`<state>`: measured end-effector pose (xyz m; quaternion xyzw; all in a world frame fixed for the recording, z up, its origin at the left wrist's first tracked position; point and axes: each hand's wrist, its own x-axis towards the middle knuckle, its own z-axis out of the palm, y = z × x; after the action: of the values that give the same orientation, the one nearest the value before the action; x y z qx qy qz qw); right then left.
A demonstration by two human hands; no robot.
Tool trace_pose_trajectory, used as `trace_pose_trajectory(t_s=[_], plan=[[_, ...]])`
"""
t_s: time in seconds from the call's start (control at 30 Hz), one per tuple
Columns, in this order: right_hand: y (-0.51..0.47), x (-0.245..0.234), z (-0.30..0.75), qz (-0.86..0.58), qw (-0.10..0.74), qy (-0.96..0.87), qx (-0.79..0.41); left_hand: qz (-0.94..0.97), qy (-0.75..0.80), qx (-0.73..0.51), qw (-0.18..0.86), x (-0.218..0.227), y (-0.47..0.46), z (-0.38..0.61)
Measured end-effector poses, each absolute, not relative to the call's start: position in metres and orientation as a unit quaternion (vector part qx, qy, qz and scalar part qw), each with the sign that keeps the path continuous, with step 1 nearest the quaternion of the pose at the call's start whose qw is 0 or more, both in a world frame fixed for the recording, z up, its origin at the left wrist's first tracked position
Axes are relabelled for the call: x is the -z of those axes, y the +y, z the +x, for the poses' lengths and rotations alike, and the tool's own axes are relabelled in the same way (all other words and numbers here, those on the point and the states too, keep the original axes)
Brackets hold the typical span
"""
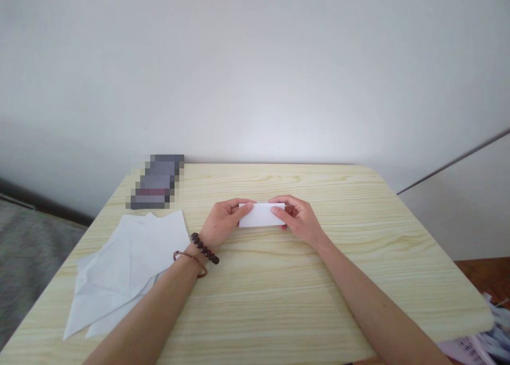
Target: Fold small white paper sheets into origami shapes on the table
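Observation:
Between both hands, over the middle of the table, is a small white strip of folded paper point(262, 216), its long side running left to right. My left hand point(225, 219) pinches its left end, thumb on the near face and fingers along the top edge and behind. At the opposite end, my right hand point(298, 219) grips the paper the same way, thumb on the front. The fingers behind the paper are partly hidden. A dark bead bracelet point(204, 248) and a thin brown bangle point(190, 263) circle my left wrist.
Several loose, creased white sheets point(131, 253) lie overlapping on the left of the wooden table point(358, 290). Behind them sits a dark, pixelated flat object point(156, 181). A pale wall point(255, 78) stands along the far edge. At the lower right, a pinkish perforated item point(470, 350) shows below the table.

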<state>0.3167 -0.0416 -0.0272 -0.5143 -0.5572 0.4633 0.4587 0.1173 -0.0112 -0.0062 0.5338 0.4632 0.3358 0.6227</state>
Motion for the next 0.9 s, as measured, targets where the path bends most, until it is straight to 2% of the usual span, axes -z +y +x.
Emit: trace_pose_trajectory(t_s=[0.77, 0.9], plan=[[-0.0422, 0.0271, 0.3162, -0.519, 0.453, -0.554, -0.468, 0.522, 0.474, -0.346, 0.619, 0.0054, -0.0124, 0.1189], [-0.0418, 0.0283, 0.3162, -0.516, 0.456, -0.592, -0.42, 0.531, 0.477, -0.354, 0.604, 0.0077, -0.0124, 0.1188]])
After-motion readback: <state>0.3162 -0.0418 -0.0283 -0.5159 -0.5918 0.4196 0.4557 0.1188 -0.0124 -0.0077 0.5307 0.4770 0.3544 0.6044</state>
